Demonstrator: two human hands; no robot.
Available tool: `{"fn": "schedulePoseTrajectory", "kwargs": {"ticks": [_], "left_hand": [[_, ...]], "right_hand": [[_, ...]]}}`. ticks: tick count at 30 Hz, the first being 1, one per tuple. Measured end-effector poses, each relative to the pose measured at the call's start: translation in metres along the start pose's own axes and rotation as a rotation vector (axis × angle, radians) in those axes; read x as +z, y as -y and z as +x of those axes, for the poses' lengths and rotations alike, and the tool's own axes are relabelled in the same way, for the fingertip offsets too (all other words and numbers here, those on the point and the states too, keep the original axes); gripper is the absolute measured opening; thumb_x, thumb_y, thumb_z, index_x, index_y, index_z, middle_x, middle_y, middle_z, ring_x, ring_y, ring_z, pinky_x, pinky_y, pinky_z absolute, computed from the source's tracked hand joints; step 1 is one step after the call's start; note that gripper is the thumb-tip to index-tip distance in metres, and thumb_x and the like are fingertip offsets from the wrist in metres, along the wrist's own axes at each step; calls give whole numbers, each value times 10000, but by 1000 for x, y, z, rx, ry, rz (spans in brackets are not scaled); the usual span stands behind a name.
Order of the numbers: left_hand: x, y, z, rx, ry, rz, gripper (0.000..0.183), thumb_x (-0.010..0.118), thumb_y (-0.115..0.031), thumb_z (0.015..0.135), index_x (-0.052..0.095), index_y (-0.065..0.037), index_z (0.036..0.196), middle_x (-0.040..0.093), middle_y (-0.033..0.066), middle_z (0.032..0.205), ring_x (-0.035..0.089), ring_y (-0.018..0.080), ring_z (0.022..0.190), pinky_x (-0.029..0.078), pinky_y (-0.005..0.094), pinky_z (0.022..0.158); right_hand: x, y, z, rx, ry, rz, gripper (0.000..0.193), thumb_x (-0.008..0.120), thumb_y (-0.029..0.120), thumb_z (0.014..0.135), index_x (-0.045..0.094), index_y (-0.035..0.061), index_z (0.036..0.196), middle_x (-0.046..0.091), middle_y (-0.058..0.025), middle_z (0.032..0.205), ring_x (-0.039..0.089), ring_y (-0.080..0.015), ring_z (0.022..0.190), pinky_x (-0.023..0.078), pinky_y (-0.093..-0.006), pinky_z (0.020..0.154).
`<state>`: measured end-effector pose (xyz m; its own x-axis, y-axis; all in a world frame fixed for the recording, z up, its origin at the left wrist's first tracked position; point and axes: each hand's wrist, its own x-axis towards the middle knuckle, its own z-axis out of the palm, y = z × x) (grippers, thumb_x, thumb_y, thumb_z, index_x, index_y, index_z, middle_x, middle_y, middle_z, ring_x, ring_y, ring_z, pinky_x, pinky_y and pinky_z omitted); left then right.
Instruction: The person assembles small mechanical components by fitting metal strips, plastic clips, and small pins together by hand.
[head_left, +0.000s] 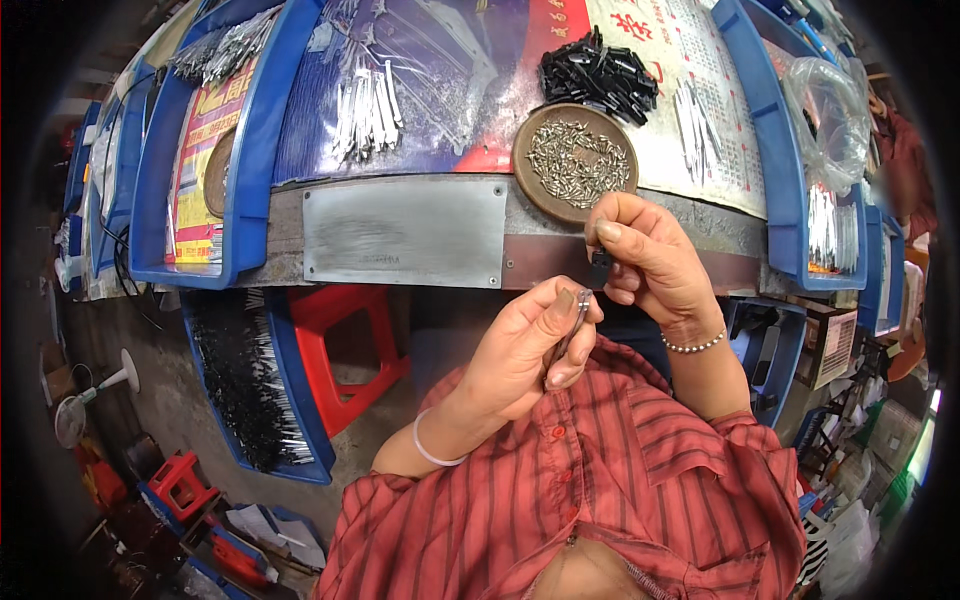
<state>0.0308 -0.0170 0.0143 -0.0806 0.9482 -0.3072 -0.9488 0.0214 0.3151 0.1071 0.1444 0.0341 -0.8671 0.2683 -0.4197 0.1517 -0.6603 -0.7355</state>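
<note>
In front of my shirt, my left hand [530, 345] is closed around a slim silver metal piece [582, 308], its end showing between thumb and forefinger. Close by on the right and slightly higher, my right hand [655, 255] pinches a small black part [601, 260]. The two pieces are near each other but apart. Just beyond my right hand, a round brown bowl [546, 205] holds many small silver pins [570, 155]. Behind that bowl lies a heap of black parts [600, 80]. Silver strips [370, 115] are spread on the bench at the left, with more thin strips [695, 125] at the right.
A metal plate [404, 232] is fixed along the bench's front edge. Blue trays stand at the left [245, 245] and right [790, 200]. Below the bench are a red stool [335, 300] and a blue tray [322, 440] packed with black-and-silver parts.
</note>
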Motion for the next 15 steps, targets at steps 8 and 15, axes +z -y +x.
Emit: {"fn": "schedulePoseTrajectory", "kwargs": {"ticks": [8,15], "left_hand": [[-4,7,-2,-54,24,-92,287,420,-292,966,504,-18,977,468,27,637,311,33,425,238,170,381],[-3,12,-1,-141,1,-210,298,454,-285,955,517,1,1006,462,1,624,295,23,429,221,173,390]], "right_hand": [[-3,-16,-5,9,24,66,144,593,203,888,546,69,865,487,53,716,382,1,487,328,-159,414],[-2,-24,-9,-82,24,27,182,552,221,914,534,47,863,504,44,718,400,-4,505,327,-154,442]]}}
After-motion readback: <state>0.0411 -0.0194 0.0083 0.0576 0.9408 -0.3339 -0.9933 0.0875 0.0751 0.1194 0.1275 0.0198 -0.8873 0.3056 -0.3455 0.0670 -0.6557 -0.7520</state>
